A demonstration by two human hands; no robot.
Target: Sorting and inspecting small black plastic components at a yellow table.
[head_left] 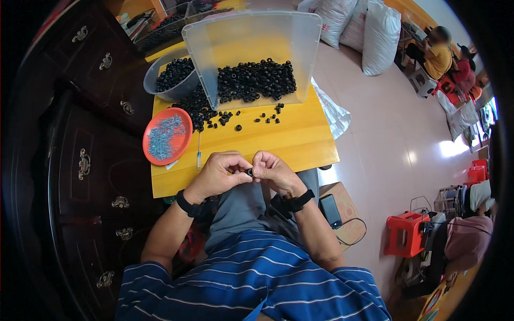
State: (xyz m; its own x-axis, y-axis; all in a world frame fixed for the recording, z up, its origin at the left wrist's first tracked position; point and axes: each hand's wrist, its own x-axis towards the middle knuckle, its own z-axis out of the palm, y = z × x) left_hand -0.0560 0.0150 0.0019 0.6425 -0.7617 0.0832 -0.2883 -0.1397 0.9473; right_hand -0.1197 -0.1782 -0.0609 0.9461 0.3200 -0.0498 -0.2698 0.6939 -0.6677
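Note:
Just off the front edge of the yellow table, my left hand [220, 174] pinches a small black ring-shaped plastic part [249, 172] between thumb and fingers. Closed against the same part from the other side is my right hand [274, 173], with thumb and forefinger together. Whether a smaller piece is also in the right fingers cannot be seen. Left of my hands, an orange-red plate [188, 127] holds many thin silvery metal pins or screws [165, 136]. A slim screwdriver [198, 155] lies between that plate and my left hand.
A clear plastic bin [251, 37] rests tipped on its side, with black parts [256, 80] inside and spilling onto the table [267, 142]. A grey bowl [152, 80] holds more. Dark drawers [88, 160] stand left; a cardboard box [345, 200] and red stool [404, 234] are right.

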